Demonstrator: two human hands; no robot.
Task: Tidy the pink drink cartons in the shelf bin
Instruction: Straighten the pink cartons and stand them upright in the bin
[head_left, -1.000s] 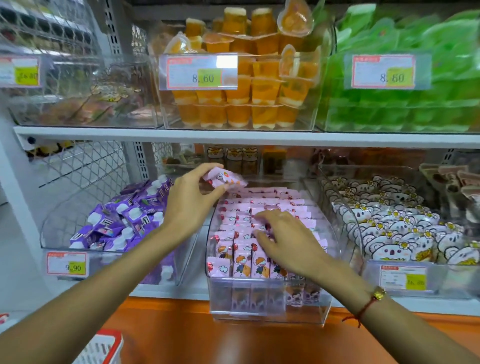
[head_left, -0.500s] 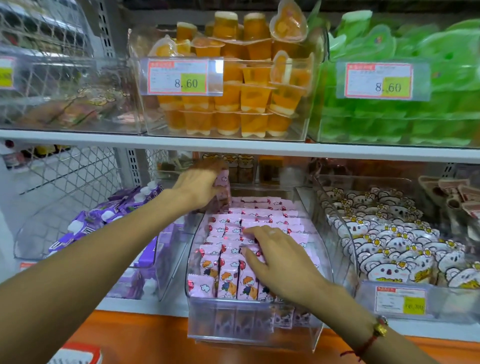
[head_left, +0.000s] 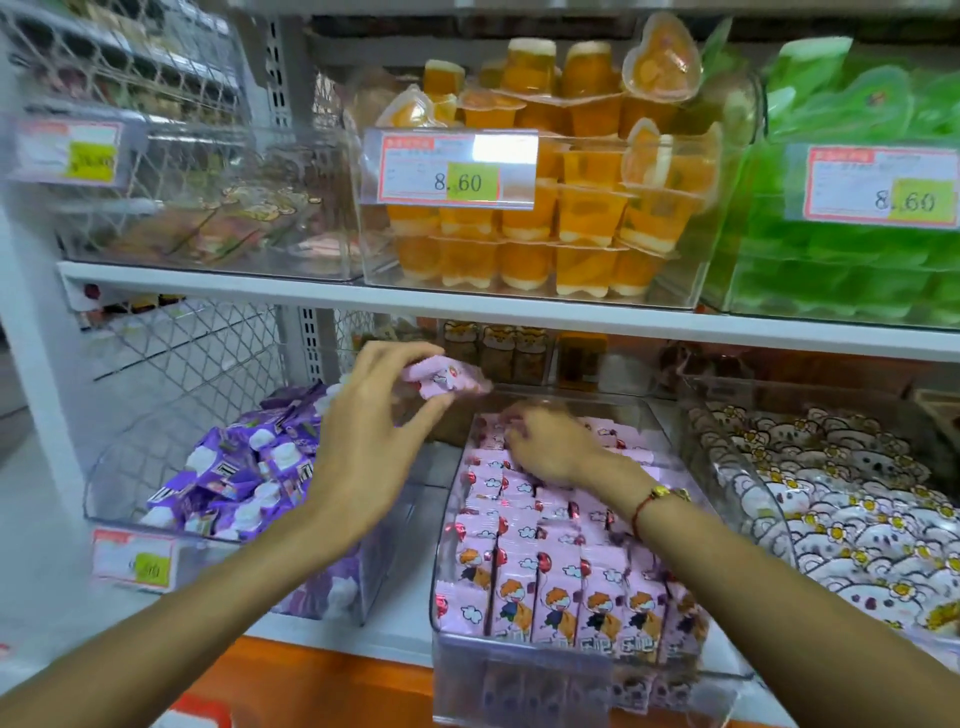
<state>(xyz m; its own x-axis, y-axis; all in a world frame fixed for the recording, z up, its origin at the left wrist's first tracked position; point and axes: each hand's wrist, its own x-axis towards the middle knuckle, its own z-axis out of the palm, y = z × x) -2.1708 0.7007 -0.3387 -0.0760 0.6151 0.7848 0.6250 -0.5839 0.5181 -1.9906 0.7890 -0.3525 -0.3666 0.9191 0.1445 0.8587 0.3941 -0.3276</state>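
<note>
On the lower shelf, at the middle clear bin (head_left: 524, 691), the person is partway through straightening the pink drink cartons (head_left: 550, 582), which stand in tight rows from the bin's front wall to its back. The left hand (head_left: 363, 441) hovers above the bin's back left corner, fingers spread, with one loose pink carton (head_left: 447, 379) pinched between the thumb and fingertips and lying roughly flat. The right hand (head_left: 550, 447) reaches into the rear rows, palm down; it is blurred, so it cannot be told whether its fingers merely press on the cartons or grip one.

The step in hand looks like making room at the back for the loose carton. The next move probably calls for the right hand to part or hold back the rear row while the left turns its carton upright, print facing forward like the others, and slots it into the gap without toppling its neighbours.

As for writing, the price tag (head_left: 457, 169) on the bin of orange jelly cups (head_left: 587, 218) above reads "8.60", and the tag (head_left: 883, 187) on the green bin at the right reads the same. The tag (head_left: 135, 561) under the purple packs (head_left: 244, 473) is too blurred to read. The cartons show a cartoon child with a red balloon; their lettering is not legible.
</note>
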